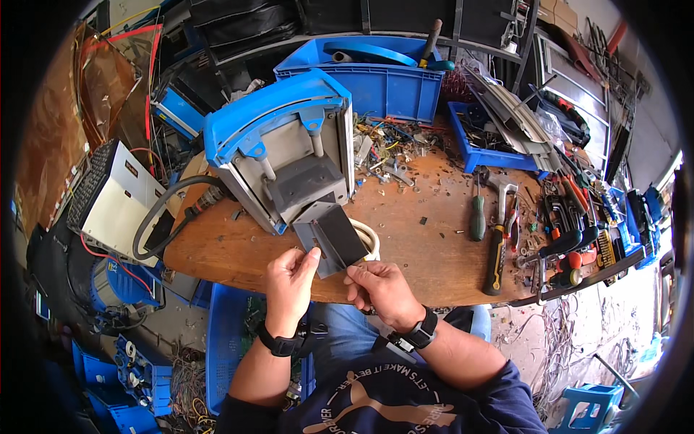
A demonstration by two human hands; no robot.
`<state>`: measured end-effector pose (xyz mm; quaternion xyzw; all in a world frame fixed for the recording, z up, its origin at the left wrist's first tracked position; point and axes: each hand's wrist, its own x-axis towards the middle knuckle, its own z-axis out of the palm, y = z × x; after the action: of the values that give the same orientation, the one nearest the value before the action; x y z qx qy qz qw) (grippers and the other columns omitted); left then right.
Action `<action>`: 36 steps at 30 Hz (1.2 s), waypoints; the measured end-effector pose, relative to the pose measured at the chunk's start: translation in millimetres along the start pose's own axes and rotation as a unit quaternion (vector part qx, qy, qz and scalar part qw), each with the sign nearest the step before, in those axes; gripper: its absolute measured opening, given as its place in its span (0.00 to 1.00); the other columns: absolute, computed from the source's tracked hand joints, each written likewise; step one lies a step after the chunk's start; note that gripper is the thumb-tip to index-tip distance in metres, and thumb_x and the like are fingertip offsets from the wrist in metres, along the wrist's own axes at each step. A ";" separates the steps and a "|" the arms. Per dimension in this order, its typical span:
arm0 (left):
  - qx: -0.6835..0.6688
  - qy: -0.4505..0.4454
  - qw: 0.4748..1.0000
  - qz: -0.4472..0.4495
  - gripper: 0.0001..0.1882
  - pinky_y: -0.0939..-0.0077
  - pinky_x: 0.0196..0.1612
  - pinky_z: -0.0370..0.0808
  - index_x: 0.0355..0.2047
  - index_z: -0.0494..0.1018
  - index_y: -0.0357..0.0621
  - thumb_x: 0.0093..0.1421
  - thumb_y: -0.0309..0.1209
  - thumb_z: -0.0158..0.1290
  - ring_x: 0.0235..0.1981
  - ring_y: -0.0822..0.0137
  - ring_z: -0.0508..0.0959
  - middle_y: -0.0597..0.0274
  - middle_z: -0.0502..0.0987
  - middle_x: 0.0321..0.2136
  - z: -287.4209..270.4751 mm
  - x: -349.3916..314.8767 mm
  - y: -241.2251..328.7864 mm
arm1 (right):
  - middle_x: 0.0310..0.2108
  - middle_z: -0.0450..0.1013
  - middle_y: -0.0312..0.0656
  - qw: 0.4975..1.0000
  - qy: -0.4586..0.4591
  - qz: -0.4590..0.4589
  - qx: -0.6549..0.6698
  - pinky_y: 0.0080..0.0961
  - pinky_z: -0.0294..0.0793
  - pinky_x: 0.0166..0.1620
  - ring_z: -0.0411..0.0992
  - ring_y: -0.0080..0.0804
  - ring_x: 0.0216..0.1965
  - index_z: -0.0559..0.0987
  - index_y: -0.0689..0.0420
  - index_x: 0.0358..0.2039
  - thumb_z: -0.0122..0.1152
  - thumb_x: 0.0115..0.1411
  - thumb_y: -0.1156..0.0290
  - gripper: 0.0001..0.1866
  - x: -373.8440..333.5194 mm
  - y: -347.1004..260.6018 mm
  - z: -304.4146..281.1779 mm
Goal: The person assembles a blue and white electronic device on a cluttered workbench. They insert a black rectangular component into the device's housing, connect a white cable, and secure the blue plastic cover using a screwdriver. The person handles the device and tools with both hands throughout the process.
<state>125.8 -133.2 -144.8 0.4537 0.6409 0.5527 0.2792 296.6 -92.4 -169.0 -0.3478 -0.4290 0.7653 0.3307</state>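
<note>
A dark grey, angled metal piece (337,235) with small slots hangs over the near edge of the wooden table. My left hand (290,281) is closed on its left near side, thumb on top beside a slot. At its near right corner, the fingers of my right hand (385,291) pinch the edge. Right behind the piece stands a blue and grey machine housing (278,119), tilted, with metal posts and a dark box-like block (307,181) inside. Whether the piece is still joined to that block, I cannot tell. A cream-coloured cable (370,237) curves beside it.
On the table's right lie a green-handled screwdriver (478,217), a hammer (497,239) and several other tools. Loose screws and scraps (394,148) cover the back middle. A blue crate (361,87) stands behind. A black cable (148,217) loops at the left.
</note>
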 end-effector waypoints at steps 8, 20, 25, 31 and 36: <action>0.031 -0.007 0.999 0.023 0.21 0.78 0.21 0.57 0.17 0.66 0.37 0.63 0.33 0.59 0.19 0.80 0.59 0.70 0.63 0.14 0.3 -1.7 1.0 | 0.19 0.75 0.38 1.000 -0.002 -0.001 0.001 0.17 0.64 0.19 0.68 0.21 0.15 0.79 0.61 0.30 0.55 0.68 0.66 0.13 0.7 1.6 0.1; 0.044 -0.016 0.998 0.036 0.19 0.78 0.21 0.58 0.18 0.66 0.36 0.62 0.30 0.59 0.19 0.80 0.60 0.71 0.63 0.14 1.2 -0.9 -0.9 | 0.20 0.75 0.39 0.991 -0.009 0.048 0.121 0.18 0.66 0.20 0.69 0.23 0.16 0.78 0.60 0.33 0.55 0.69 0.64 0.12 4.5 13.8 -0.2; 0.036 -0.017 0.999 0.034 0.15 0.78 0.21 0.60 0.20 0.69 0.35 0.61 0.27 0.58 0.19 0.80 0.61 0.70 0.66 0.14 2.4 -1.6 0.3 | 0.20 0.75 0.38 0.991 0.020 0.044 0.125 0.17 0.65 0.19 0.68 0.22 0.15 0.78 0.59 0.33 0.56 0.68 0.64 0.12 3.9 20.5 9.9; 0.058 -0.012 0.998 0.037 0.11 0.78 0.21 0.61 0.21 0.71 0.35 0.59 0.25 0.58 0.18 0.81 0.63 0.70 0.68 0.14 2.0 -1.0 -0.1 | 0.18 0.74 0.36 0.997 0.052 -0.024 0.059 0.16 0.64 0.19 0.67 0.20 0.15 0.78 0.60 0.30 0.57 0.68 0.65 0.13 0.8 16.0 14.1; 0.074 0.010 0.997 0.026 0.12 0.77 0.20 0.61 0.20 0.70 0.35 0.58 0.24 0.58 0.17 0.80 0.63 0.69 0.67 0.12 5.9 -0.5 0.5 | 0.19 0.75 0.41 0.865 0.129 -0.308 -0.374 0.27 0.70 0.21 0.72 0.32 0.16 0.78 0.59 0.28 0.60 0.62 0.70 0.08 0.8 4.3 22.5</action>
<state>131.3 -131.0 -145.8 0.4836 0.6712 0.5153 0.2238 276.9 -103.1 -164.2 -0.3916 -0.7216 0.3551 0.4470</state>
